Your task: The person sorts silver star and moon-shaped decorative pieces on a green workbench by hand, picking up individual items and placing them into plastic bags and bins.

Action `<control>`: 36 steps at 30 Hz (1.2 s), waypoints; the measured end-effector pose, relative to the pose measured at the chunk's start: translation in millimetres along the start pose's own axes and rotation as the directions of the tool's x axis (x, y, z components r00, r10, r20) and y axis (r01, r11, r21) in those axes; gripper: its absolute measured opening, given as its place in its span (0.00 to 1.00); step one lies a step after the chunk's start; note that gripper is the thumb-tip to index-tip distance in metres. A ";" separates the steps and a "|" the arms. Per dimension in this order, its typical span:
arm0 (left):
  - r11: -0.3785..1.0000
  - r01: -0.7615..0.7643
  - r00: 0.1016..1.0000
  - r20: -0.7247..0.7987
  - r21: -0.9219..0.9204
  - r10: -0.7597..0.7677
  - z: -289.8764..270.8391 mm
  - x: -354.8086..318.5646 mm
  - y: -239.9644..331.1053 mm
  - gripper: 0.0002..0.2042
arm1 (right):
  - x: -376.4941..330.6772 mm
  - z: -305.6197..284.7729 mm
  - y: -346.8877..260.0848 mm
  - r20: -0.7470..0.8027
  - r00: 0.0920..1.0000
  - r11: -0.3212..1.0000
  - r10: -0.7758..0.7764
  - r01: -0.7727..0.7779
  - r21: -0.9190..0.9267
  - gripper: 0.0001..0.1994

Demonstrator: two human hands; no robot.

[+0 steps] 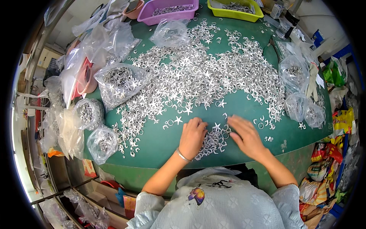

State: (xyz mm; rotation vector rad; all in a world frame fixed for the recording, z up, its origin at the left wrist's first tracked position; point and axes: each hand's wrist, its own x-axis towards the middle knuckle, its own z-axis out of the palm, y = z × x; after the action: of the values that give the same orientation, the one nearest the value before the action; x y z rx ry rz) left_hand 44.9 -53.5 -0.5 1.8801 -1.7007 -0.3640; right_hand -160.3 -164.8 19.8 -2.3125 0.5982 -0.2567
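Note:
Small silvery metal pieces, among them stars, crescents and rings, lie in a wide heap (pixel 183 72) across the green tabletop. A smaller pile (pixel 215 142) of the same pieces sits between my hands near the front edge. My left hand (pixel 193 136) rests at the left of that small pile, fingers curled in and pressed together; whatever they hold is hidden. On the pile's other side my right hand (pixel 247 136) has its fingers stretched out and thumb apart, slightly blurred. By its fingertips lies a crescent piece (pixel 225 115).
Clear plastic bags of metal pieces (pixel 120 82) stand along the left side, and more bags (pixel 294 74) at the right. A purple basin (pixel 145 17) and a yellow-green basin (pixel 236 14) sit at the far edge. Pliers-like dark handles (pixel 275 49) lie at the right.

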 end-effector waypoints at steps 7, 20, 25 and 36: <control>1.000 0.025 0.999 -0.028 0.012 -0.025 -0.9 -2.2 -8.2 0.10 | 8.5 7.9 -0.9 0.132 0.985 0.993 -0.108 0.113 -0.035 0.22; 1.000 0.011 0.996 0.089 -0.019 -0.009 12.4 16.8 15.0 0.16 | 21.2 -3.5 18.2 -0.214 0.976 0.985 -0.046 0.010 -0.170 0.15; 0.985 0.053 0.989 0.143 -0.164 -0.029 18.9 18.0 15.8 0.17 | 62.9 -24.7 43.4 -0.354 0.932 0.976 -0.071 -0.009 -0.218 0.22; 0.994 0.012 0.995 0.101 -0.106 -0.002 23.9 17.1 26.3 0.22 | 25.0 -25.9 29.6 0.096 0.994 0.939 -0.046 0.076 -0.336 0.22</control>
State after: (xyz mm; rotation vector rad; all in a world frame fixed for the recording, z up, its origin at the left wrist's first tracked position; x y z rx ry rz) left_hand 12.8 -76.3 -1.5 1.8177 -1.7048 -0.5502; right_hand -157.7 -211.2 18.2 -2.6630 0.5626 -0.0834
